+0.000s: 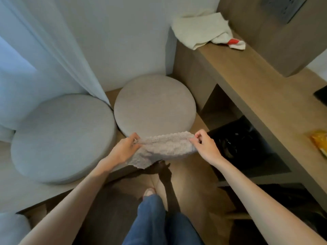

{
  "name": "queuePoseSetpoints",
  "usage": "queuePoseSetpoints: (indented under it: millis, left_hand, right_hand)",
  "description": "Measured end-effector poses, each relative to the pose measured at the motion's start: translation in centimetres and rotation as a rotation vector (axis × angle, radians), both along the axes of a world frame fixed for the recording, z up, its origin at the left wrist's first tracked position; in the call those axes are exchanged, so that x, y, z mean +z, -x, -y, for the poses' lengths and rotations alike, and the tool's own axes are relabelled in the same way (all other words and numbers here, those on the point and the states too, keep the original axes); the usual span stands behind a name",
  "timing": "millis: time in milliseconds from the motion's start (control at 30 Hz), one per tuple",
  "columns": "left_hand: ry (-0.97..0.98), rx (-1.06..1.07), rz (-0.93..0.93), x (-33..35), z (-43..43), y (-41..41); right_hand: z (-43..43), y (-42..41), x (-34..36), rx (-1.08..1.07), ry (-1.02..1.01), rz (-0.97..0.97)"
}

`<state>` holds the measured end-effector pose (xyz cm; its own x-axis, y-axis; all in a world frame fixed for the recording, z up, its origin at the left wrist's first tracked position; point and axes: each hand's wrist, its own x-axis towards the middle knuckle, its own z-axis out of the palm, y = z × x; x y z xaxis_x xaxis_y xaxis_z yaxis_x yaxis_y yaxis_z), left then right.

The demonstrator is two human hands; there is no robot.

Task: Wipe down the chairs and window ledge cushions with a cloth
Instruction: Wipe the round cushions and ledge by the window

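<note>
Grey, nubbly cloth (165, 147) hangs stretched between both hands, left (123, 150) and right (205, 147) each pinching a top corner, just above the near edge of the right cushion (154, 105), seemingly spread for wiping.

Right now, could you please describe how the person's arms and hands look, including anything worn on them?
Both arms are bare as far up as the view shows, with no sleeves. The left hand and right hand have no gloves, and neither wrist shows a watch or bracelet. The legs below wear blue jeans.
</note>
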<state>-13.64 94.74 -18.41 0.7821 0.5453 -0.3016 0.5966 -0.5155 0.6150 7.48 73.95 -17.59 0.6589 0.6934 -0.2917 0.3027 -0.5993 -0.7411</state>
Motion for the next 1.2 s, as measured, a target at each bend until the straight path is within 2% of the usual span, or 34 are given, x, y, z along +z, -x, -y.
queuePoseSetpoints:
  millis: [167,367,500,633,700,833,967,1100,1200]
  left_hand:
    - [-0.028,0.228,0.193,-6.2,-7.3,-6.2]
    - [-0.141,0.124,0.259,-15.9,-13.5,-13.8]
    - [-0.275,0.095,0.34,-20.4,-17.3,-17.1]
    - [-0.391,0.084,0.433,-23.9,-20.0,-19.3]
    - [-0.371,0.157,0.497,-24.9,-21.0,-20.1]
    - [-0.297,0.267,0.603,-24.8,-21.7,-21.7]
    - [-0.457,0.263,0.653,-23.3,-22.2,-21.9]
    - [-0.508,0.22,0.732,-22.4,-21.0,-20.9]
    - [-0.509,0.189,0.774,-22.7,-19.1,-19.5]
  right_hand:
    - [-7.1,-5.6,-6.4,-0.069,-0.086,0.128]
    - [-15.3,-12.0,-15.6,-0.087,-0.131,0.215]
    - [-19.1,-14.8,-20.0,-0.163,-0.268,0.112]
    - [-21.1,-17.4,-23.1,-0.201,-0.377,0.195]
    - [-21.9,-18.2,-24.1,-0.205,-0.408,0.175]
    - [-23.2,-18.9,-24.6,-0.188,-0.461,0.319]
    - [-23.6,-19.0,-24.2,-0.211,-0.576,0.329]
    - [-22.7,-19.0,-23.7,-0.225,-0.601,0.27]
    - [-21.1,-18.7,-23.3,-0.211,-0.614,0.096]
